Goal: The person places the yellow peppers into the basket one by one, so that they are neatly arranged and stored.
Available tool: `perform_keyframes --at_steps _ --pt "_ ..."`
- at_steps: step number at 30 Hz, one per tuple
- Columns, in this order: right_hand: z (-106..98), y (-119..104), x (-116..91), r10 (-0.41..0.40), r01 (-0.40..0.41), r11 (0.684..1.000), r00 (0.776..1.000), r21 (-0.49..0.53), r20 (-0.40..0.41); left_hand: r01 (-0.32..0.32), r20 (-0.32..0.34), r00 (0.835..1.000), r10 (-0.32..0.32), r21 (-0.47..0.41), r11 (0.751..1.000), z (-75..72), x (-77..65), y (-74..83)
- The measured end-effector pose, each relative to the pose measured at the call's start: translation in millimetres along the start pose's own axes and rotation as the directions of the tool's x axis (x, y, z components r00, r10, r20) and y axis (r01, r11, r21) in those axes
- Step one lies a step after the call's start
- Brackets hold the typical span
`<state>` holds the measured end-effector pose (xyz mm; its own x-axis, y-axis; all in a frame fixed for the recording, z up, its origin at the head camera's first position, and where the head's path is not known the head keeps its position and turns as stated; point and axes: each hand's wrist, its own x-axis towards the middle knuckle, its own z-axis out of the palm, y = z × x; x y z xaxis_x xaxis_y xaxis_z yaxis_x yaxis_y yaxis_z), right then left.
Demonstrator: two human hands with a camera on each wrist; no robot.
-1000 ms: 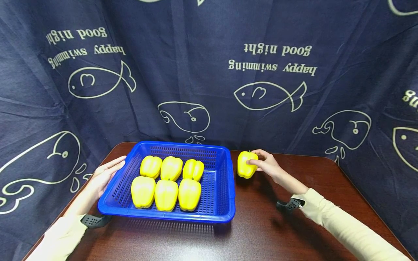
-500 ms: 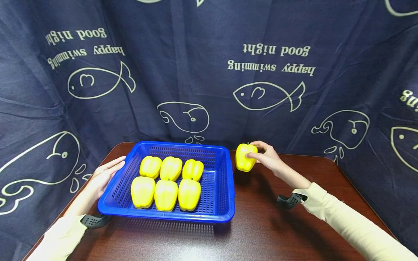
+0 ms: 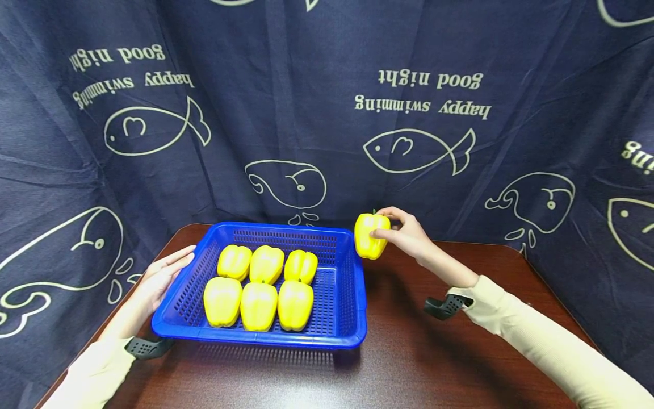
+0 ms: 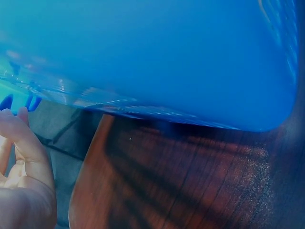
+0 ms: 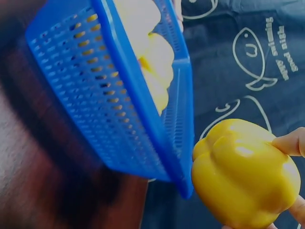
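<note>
A blue plastic basket (image 3: 250,337) with perforated walls holds several yellow bell peppers (image 3: 259,307) in two rows, toward its left and middle. My left hand (image 3: 159,279) rests against the basket's left side, fingers fairly straight; in the left wrist view its fingertips (image 4: 23,112) touch the blue rim. My right hand (image 3: 407,234) grips another yellow bell pepper (image 3: 365,240) between thumb and fingers. That pepper hangs in the air by the basket's right rim at the back corner, stem up. The right wrist view shows the held pepper (image 5: 245,174) beside the basket rim (image 5: 136,102).
Brown wood-grain table (image 3: 409,341) lies under the basket and extends to its right. A dark blue curtain (image 3: 317,113) with whale and fish drawings hangs behind and at both sides. Inside the basket, bare floor (image 3: 326,301) shows to the right of the peppers.
My right hand has raised the bell pepper off the table and carried it left to the basket's right rim. The left hand and the basket look still.
</note>
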<state>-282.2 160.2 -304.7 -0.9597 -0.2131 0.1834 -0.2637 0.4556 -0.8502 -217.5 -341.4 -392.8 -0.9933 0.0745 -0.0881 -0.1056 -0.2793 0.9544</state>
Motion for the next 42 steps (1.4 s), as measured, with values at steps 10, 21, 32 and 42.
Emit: perform_keyframes --at_steps 10,21,32,42 --pt "24.8 -31.1 6.9 -0.048 0.046 0.996 0.999 0.072 0.022 -0.011 -0.004 1.000 0.011 0.018 1.000 -0.9 1.5 -0.6" --pt "61.4 -57.3 14.8 -0.089 0.078 0.984 0.994 0.158 0.064 -0.012 0.005 1.000 0.012 0.025 1.000 0.9 3.9 -0.1" --pt "104.9 -77.5 21.0 -0.023 -0.008 0.976 0.990 0.219 0.136 -0.012 0.000 1.000 0.012 0.018 1.000 -2.2 -2.2 -0.2" --pt "138.1 -82.9 31.0 0.024 -0.072 0.972 0.978 0.224 0.209 -0.010 0.007 1.000 0.010 0.005 1.000 -0.4 0.0 -0.7"
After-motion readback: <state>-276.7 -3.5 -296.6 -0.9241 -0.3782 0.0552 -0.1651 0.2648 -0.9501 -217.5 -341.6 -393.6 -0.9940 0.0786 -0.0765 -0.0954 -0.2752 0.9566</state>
